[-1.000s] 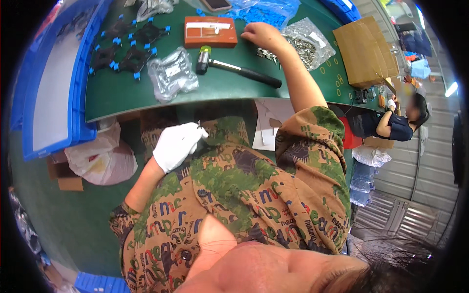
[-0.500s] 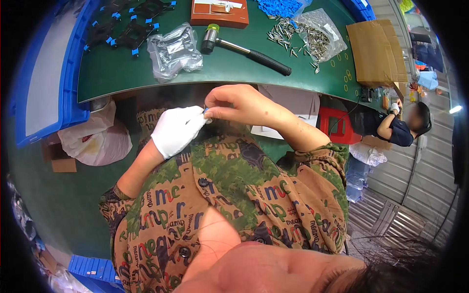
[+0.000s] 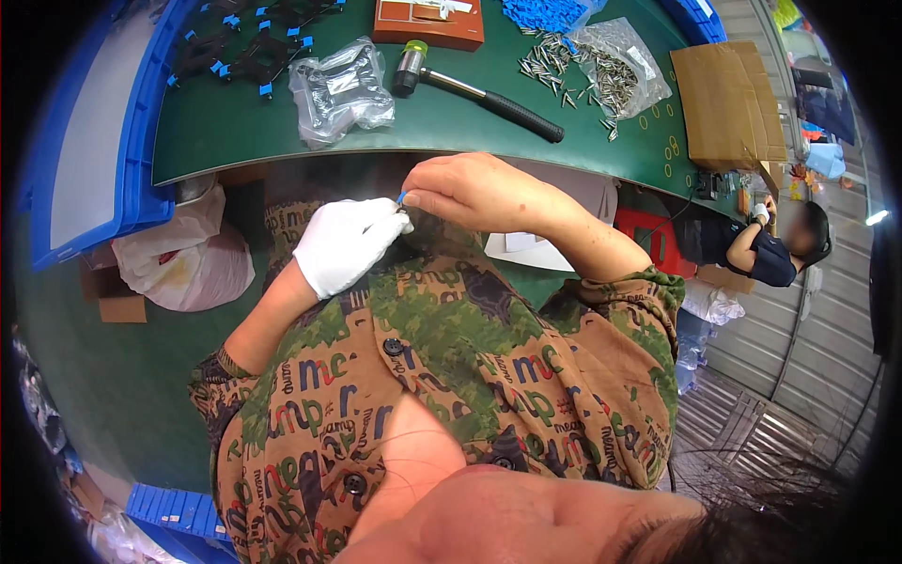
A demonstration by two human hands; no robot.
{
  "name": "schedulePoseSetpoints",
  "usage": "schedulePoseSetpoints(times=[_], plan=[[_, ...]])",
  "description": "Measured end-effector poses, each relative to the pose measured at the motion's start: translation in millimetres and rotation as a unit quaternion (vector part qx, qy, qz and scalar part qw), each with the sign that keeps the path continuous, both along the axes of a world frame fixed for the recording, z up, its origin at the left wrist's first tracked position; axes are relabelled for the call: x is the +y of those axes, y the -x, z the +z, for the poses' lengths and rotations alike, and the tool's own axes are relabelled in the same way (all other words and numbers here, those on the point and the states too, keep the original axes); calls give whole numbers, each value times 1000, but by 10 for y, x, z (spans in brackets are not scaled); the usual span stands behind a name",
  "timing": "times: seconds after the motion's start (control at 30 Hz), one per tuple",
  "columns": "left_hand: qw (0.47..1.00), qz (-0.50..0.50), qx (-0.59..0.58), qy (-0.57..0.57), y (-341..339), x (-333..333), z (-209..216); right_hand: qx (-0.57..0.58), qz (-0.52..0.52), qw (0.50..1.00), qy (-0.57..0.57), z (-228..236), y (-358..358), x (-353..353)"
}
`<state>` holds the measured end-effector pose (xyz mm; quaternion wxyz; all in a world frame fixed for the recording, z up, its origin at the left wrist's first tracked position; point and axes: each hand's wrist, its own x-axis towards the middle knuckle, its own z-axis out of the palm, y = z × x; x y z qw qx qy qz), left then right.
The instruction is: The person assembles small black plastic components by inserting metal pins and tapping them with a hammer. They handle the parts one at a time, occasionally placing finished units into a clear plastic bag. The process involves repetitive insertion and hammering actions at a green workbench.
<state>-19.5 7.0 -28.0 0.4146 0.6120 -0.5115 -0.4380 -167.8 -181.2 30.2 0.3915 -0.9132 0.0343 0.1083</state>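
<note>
My left hand (image 3: 346, 246), in a white glove, is closed in a pinch in front of the table edge. What sits between its fingertips is mostly hidden. My bare right hand (image 3: 477, 195) meets it there, thumb and fingers pinching a small blue piece (image 3: 401, 197). Beyond the hands, on the green table (image 3: 451, 122), lie a rubber-headed mallet (image 3: 479, 96) with a black grip and a bagged black part (image 3: 340, 92). Farther right is a pile of small metal pins (image 3: 550, 66), with more spilling from a clear bag (image 3: 620, 70). Small blue pieces (image 3: 545, 13) are heaped behind.
Black frames with blue ends (image 3: 258, 56) lie at the far left, beside a blue crate (image 3: 117, 141). A brown-red box (image 3: 430, 30) stands at the back. A cardboard box (image 3: 728, 103) is at the right, and a co-worker (image 3: 763, 249) sits beyond it near a red stool (image 3: 648, 235).
My right hand has tilted and its fingers have curled closer round the blue piece. My left hand stays at nearly the same spot. The view has shifted slightly.
</note>
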Motion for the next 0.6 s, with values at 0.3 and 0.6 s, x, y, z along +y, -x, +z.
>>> schedulePoseSetpoints(times=[0.3,0.6], plan=[[997,-27,-65,41,1,10,-119,43,51,997,26,50,-31,-1],[996,-33,65,-57,14,37,-49,161,-9,967,-200,-23,-78,-40]])
